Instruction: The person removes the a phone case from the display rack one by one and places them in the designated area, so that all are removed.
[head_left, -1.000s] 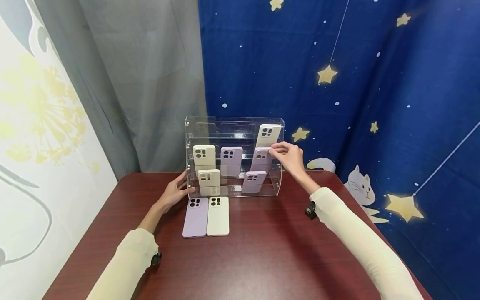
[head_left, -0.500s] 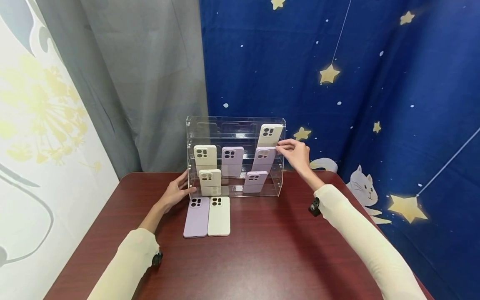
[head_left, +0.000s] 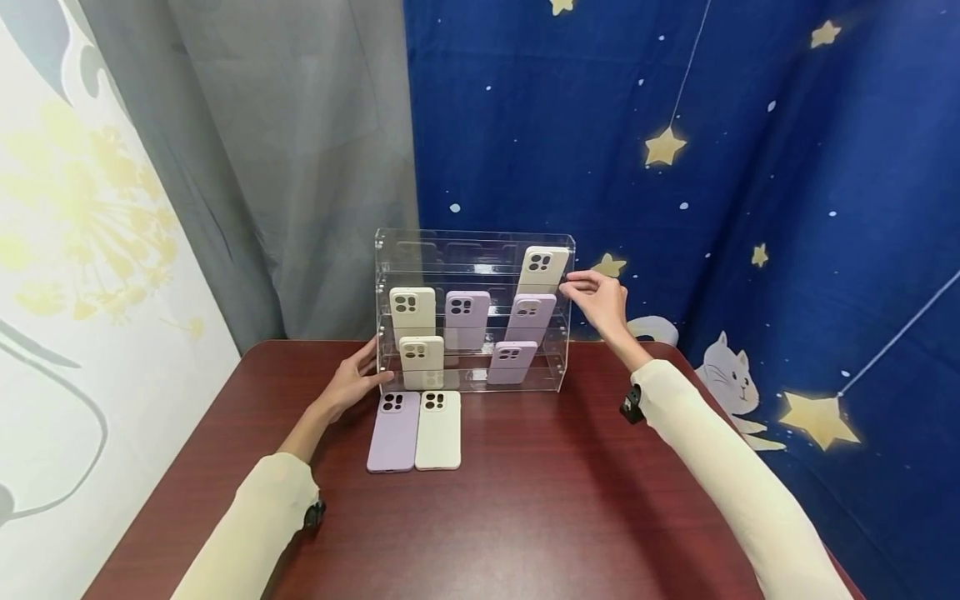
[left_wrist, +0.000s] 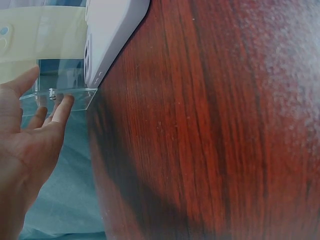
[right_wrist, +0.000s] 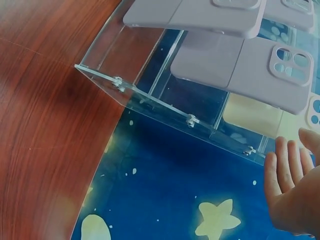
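Observation:
A clear acrylic display rack stands on the table with cream and lilac phone cases leaning in its tiers. My left hand grips its left side, thumb at the front and fingers along the outer side; the left wrist view shows this hand at the clear panel. My right hand is beside the rack's upper right edge, fingers loosely bent and holding nothing. Nearest to it are the top cream phone case and the lilac phone case below. In the right wrist view, the right hand is near a cream case.
A lilac phone case and a cream phone case lie side by side on the dark red table, in front of the rack's left half. Behind the table hang a grey curtain and a blue starry curtain.
My right hand has come off the middle-tier lilac phone case's top corner and moved up and right to the rack's edge. The left hand stays at the rack; the head view shifts slightly.

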